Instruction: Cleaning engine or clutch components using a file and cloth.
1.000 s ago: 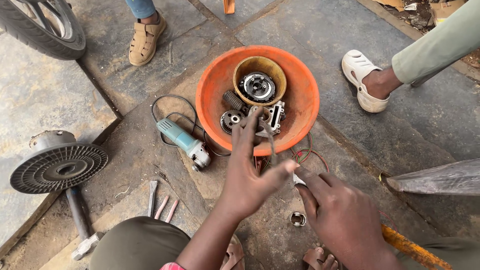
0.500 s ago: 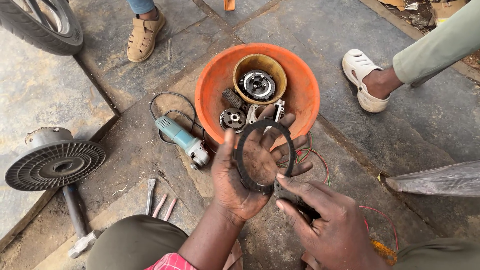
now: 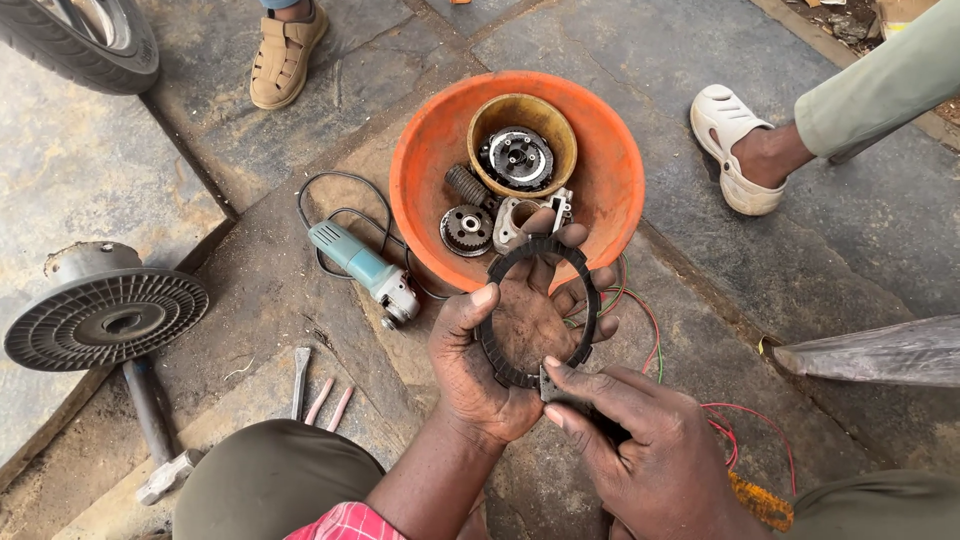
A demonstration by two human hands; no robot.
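My left hand (image 3: 480, 365) lies palm up and holds a dark toothed ring-shaped plate (image 3: 583, 305) flat across its fingers, thumb on the ring's left edge. My right hand (image 3: 640, 440) pinches a small dark piece (image 3: 552, 383) against the ring's lower rim. Both hands hover just in front of an orange bowl (image 3: 610, 175). Inside it are a yellow cup (image 3: 495, 120) with a round metal hub, a gear (image 3: 466, 230), a spring-like part (image 3: 463, 185) and a metal casting (image 3: 510, 222).
A teal angle grinder (image 3: 360, 268) with its cord lies left of the bowl. Chisels (image 3: 318, 395) and a hammer (image 3: 150, 425) lie at lower left, beside a finned disc (image 3: 105, 315). Coloured wires (image 3: 640, 320) trail right. Other people's feet (image 3: 735, 150) stand near; a tyre (image 3: 85, 40) is at top left.
My left hand turned from edge-on to palm up, so the ring now lies flat and open to view. My right hand moved in to the ring's lower edge.
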